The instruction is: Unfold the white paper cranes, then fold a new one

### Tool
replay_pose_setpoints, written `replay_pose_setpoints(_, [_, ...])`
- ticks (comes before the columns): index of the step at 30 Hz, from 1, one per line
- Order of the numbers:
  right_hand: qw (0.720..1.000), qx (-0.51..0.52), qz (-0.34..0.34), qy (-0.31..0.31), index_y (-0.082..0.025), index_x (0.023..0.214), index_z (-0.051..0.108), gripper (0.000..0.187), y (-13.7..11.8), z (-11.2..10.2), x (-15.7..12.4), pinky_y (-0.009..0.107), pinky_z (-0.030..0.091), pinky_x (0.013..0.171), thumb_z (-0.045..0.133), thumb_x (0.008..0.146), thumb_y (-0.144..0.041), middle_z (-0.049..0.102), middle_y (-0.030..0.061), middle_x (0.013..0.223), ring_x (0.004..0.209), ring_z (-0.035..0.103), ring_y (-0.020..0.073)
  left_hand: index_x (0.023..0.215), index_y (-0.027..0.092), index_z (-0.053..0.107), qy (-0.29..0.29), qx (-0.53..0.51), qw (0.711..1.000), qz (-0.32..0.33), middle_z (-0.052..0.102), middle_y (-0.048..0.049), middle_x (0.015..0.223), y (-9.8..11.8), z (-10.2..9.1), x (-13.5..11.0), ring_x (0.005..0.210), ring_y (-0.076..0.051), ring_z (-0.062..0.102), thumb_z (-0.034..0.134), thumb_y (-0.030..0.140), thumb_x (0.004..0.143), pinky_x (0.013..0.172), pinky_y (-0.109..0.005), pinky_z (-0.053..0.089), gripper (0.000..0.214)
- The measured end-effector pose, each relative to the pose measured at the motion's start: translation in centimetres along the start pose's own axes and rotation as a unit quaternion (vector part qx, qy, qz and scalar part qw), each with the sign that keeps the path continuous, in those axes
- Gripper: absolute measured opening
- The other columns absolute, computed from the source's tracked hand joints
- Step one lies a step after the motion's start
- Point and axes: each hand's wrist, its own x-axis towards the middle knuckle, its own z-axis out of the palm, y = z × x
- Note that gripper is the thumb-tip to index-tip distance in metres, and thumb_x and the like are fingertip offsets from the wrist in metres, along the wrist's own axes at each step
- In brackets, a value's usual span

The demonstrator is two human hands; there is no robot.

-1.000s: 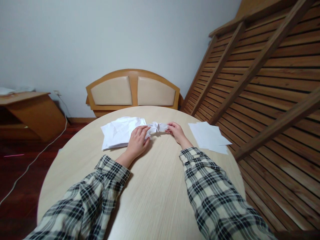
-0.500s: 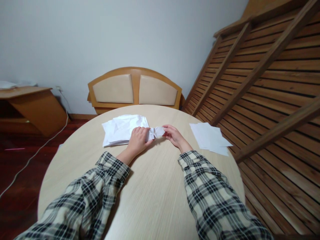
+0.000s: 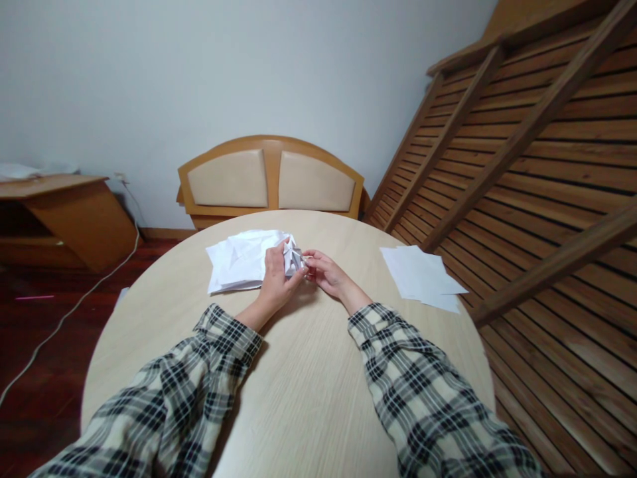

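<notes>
A small piece of folded white paper [image 3: 292,257] with several creased points is held up between both hands, over the right edge of a stack of white paper [image 3: 237,260]. My left hand [image 3: 277,279] wraps round its left side, thumb along the near edge and fingers behind. My right hand [image 3: 326,272] pinches its right end between thumb and fingertips. The fingers cover part of the folds, so its full shape is hidden.
The round wooden table [image 3: 308,385] carries loose white sheets [image 3: 421,275] at its right. A padded headboard [image 3: 271,176] stands behind it, a slatted wooden panel [image 3: 547,166] leans at the right, and a desk [image 3: 64,212] stands at the left. A white cable [image 3: 84,295] crosses the floor.
My right hand has moved left, closer to my left hand. The folded paper, stretched out flat between the hands before, is now more compact and tilted up.
</notes>
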Motion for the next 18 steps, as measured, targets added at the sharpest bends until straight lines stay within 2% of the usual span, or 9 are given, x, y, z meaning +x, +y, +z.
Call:
replay_pose_setpoints(4, [0.999,-0.008,0.011,-0.032,-0.023,0.096,0.063,0.033,1.1,1.1,0.3,0.023,0.044,0.06,0.079,0.068,-0.024,0.062,-0.0033,0.077,0.066,0.054,0.0109,0.143,0.026,0.036,0.0,-0.022,1.0,-0.014,0.046,-0.0148,0.134,-0.1,0.0,0.2,0.128,-0.034,0.042,0.07,0.046,0.083,0.11,-0.058,0.033,0.072])
replay_pose_setpoints(7, [0.998,-0.038,0.024,-0.051,-0.022,0.095,0.063,0.029,1.5,1.4,0.4,0.024,0.047,0.063,0.079,0.071,-0.027,0.064,-0.0014,0.082,0.07,0.056,0.0117,0.141,0.024,0.04,-0.034,-0.051,0.998,-0.029,0.048,-0.0147,0.136,-0.6,0.1,0.1,0.13,-0.032,0.043,0.058,0.045,0.09,0.112,-0.055,0.032,0.057])
replay_pose_setpoints(10, [0.997,-0.041,0.018,-0.059,-0.022,0.094,0.064,0.031,1.5,1.6,0.3,0.026,0.051,0.069,0.082,0.07,-0.029,0.065,-0.0001,0.089,0.078,0.059,0.0128,0.129,0.021,0.05,-0.036,-0.078,0.995,-0.06,0.057,-0.0138,0.128,-1.1,0.3,0.0,0.123,-0.028,0.051,0.043,0.047,0.097,0.109,-0.051,0.037,0.042])
replay_pose_setpoints(14, [0.998,-0.031,0.004,-0.059,-0.023,0.097,0.065,0.036,1.2,1.6,0.1,0.028,0.054,0.077,0.085,0.068,-0.033,0.065,0.0009,0.1,0.088,0.061,0.0148,0.106,0.018,0.061,-0.032,-0.066,0.994,-0.081,0.064,-0.0127,0.108,-1.5,0.2,0.1,0.105,-0.027,0.058,0.033,0.05,0.1,0.099,-0.048,0.044,0.043])
replay_pose_setpoints(18, [0.999,-0.019,-0.005,-0.046,-0.022,0.1,0.065,0.041,1.3,1.5,0.3,0.026,0.054,0.074,0.086,0.068,-0.039,0.066,0.001,0.1,0.086,0.061,0.014,0.097,0.017,0.066,-0.053,-0.052,0.995,-0.066,0.065,-0.0131,0.108,-1.4,0.2,0.4,0.106,-0.027,0.057,0.035,0.052,0.1,0.099,-0.046,0.043,0.048])
